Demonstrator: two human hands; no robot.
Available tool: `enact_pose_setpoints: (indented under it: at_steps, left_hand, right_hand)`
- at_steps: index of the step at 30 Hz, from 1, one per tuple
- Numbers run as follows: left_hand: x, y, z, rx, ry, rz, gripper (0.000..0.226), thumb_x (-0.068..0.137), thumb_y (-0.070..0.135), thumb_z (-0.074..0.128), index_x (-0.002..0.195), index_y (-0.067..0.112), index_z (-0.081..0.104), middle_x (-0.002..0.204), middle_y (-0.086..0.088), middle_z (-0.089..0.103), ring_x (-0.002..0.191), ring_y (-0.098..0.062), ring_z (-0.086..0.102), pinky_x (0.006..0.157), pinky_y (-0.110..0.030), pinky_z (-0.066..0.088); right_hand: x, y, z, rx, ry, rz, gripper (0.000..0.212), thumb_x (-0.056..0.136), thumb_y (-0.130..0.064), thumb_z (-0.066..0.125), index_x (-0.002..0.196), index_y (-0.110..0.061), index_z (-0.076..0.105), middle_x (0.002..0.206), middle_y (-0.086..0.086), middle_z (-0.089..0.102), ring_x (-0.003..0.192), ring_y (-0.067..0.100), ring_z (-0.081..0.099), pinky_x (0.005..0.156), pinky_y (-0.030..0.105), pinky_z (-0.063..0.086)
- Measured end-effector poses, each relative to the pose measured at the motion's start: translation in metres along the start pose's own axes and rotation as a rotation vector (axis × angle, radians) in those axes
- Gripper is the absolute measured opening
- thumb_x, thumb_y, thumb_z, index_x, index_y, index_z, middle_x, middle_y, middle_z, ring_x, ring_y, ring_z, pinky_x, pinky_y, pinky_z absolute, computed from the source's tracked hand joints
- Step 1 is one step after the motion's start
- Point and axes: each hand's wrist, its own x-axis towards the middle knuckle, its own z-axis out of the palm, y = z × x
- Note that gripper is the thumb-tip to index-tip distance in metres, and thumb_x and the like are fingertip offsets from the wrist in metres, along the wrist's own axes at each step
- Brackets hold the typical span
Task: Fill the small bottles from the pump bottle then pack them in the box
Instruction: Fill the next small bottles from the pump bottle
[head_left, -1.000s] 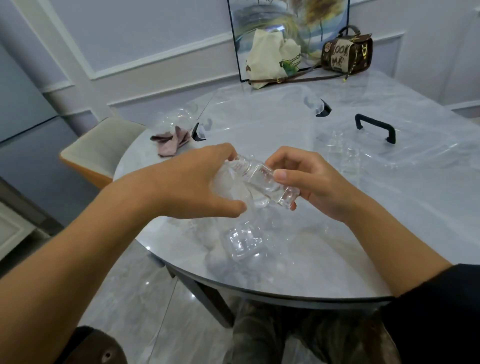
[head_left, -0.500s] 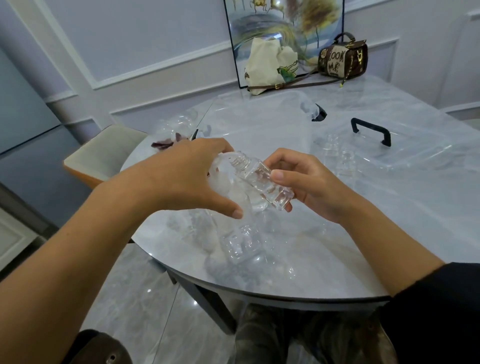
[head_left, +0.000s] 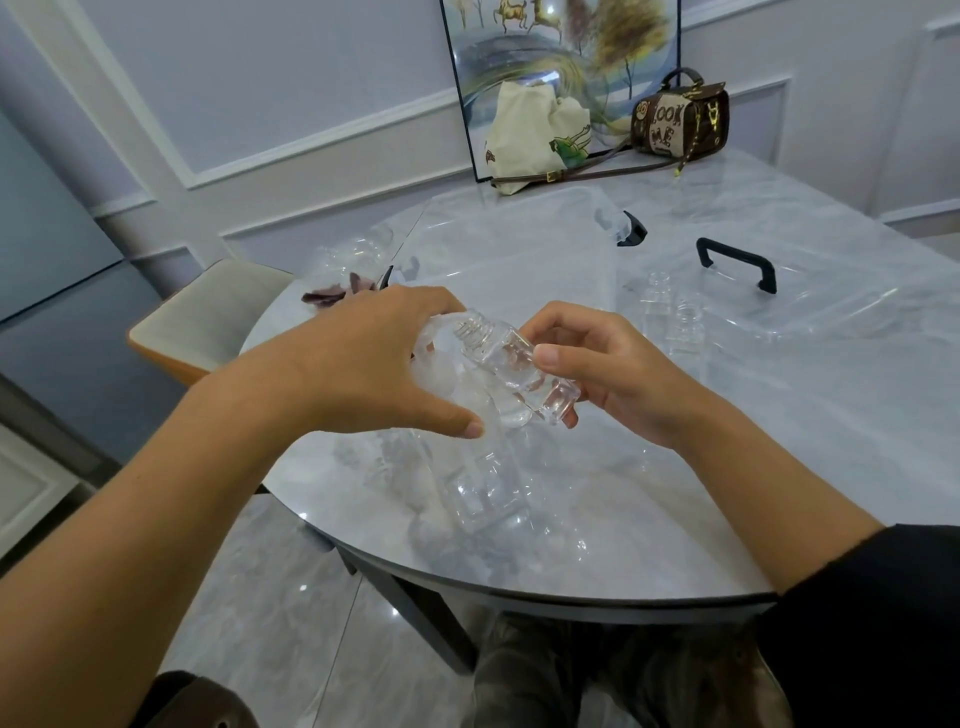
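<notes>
A clear pump bottle (head_left: 485, 493) stands near the table's front edge. My left hand (head_left: 363, 371) lies over its pale pump head (head_left: 441, 364), fingers curled over the top and thumb stretched out. In my right hand (head_left: 597, 364) I pinch a small clear square bottle (head_left: 511, 364), tilted, with its open threaded neck pointing up-left beside the pump head. Two more small clear bottles (head_left: 672, 312) stand upright to the right. The clear box (head_left: 519, 244) lies open behind my hands.
The clear lid with a black handle (head_left: 735, 260) lies at the right. A dark cloth (head_left: 337, 291) and crumpled clear plastic sit at the left table edge. Two bags (head_left: 680, 122) lean against a picture at the back. A chair (head_left: 208, 317) stands left.
Both hands stay about where they were. The small bottle's threaded neck now shows more plainly beside my left fingers.
</notes>
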Motion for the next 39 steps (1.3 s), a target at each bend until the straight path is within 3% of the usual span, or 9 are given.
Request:
enact_pose_setpoints:
  at_steps: [3,9,13,17,20,24,28,32,39]
  left_hand:
    - [0.000,-0.001,0.002,0.012,-0.008,-0.015,0.086,0.067,0.068,0.084,0.141,0.039,0.049,0.117,0.026,0.053,0.091,0.007,0.054,0.073,-0.010,0.038]
    - [-0.001,-0.010,0.013,-0.014,-0.101,-0.023,0.081,0.077,0.076,0.068,0.145,0.039,0.043,0.139,0.019,0.051,0.116,-0.008,0.050,0.101,-0.031,0.044]
    - [0.001,-0.007,0.012,-0.020,-0.118,-0.039,0.087,0.067,0.085,0.058,0.141,0.043,0.045,0.138,0.022,0.053,0.122,-0.009,0.052,0.108,-0.039,0.045]
    - [0.001,-0.006,0.011,-0.015,-0.094,-0.032,0.088,0.069,0.085,0.065,0.142,0.040,0.046,0.137,0.021,0.054,0.118,-0.008,0.053,0.102,-0.034,0.046]
    - [0.001,-0.002,0.008,0.003,-0.050,-0.045,0.087,0.073,0.070,0.077,0.146,0.036,0.045,0.132,0.020,0.050,0.111,-0.007,0.049,0.089,-0.024,0.039]
    - [0.000,0.001,0.005,0.019,-0.014,-0.037,0.085,0.066,0.072,0.080,0.139,0.038,0.050,0.122,0.019,0.056,0.093,-0.001,0.056,0.074,-0.011,0.037]
    - [-0.002,0.004,0.002,0.028,-0.011,-0.027,0.084,0.063,0.075,0.080,0.134,0.037,0.054,0.108,0.023,0.058,0.084,0.005,0.055,0.068,-0.012,0.037]
    - [-0.003,0.010,-0.002,0.086,0.029,-0.035,0.079,0.061,0.076,0.081,0.128,0.042,0.056,0.090,0.032,0.051,0.076,0.010,0.052,0.062,-0.005,0.036]
    - [-0.002,0.011,-0.004,0.129,0.029,-0.047,0.083,0.055,0.081,0.078,0.126,0.041,0.061,0.090,0.031,0.055,0.074,0.005,0.055,0.060,-0.010,0.032]
  right_hand:
    - [0.000,-0.001,0.000,-0.005,0.007,0.005,0.027,0.091,-0.022,0.067,0.107,-0.001,0.063,0.081,-0.005,0.066,0.065,0.007,0.064,0.063,0.037,0.047]
    - [0.001,-0.001,-0.001,-0.057,0.019,0.032,0.027,0.090,-0.024,0.069,0.105,-0.002,0.066,0.081,-0.002,0.064,0.064,0.008,0.065,0.060,0.036,0.048]
    - [0.001,0.001,-0.003,-0.068,0.030,0.031,0.034,0.086,-0.031,0.075,0.105,-0.003,0.066,0.084,0.002,0.065,0.066,0.010,0.065,0.056,0.034,0.049]
    - [0.001,0.001,-0.003,-0.056,0.037,0.033,0.028,0.089,-0.027,0.070,0.105,-0.004,0.066,0.084,0.001,0.064,0.066,0.009,0.065,0.058,0.035,0.048]
    - [0.001,0.001,-0.002,-0.054,0.015,0.021,0.038,0.086,-0.033,0.076,0.107,-0.003,0.065,0.089,0.006,0.065,0.071,0.010,0.067,0.058,0.035,0.048]
    - [0.001,0.001,-0.002,-0.051,0.006,0.016,0.044,0.082,-0.040,0.074,0.107,-0.004,0.065,0.087,0.002,0.067,0.071,0.012,0.066,0.056,0.034,0.049]
    - [0.000,0.001,-0.001,-0.043,0.010,0.015,0.035,0.087,-0.032,0.074,0.106,-0.005,0.065,0.086,0.002,0.067,0.070,0.012,0.066,0.055,0.034,0.049]
    - [0.000,-0.001,0.000,-0.035,0.023,0.012,0.034,0.088,-0.029,0.073,0.107,-0.002,0.065,0.089,0.006,0.067,0.070,0.012,0.066,0.055,0.034,0.049]
    - [0.000,-0.002,0.001,-0.040,0.023,0.012,0.031,0.091,-0.025,0.069,0.108,0.000,0.064,0.087,0.004,0.067,0.070,0.011,0.065,0.056,0.035,0.049]
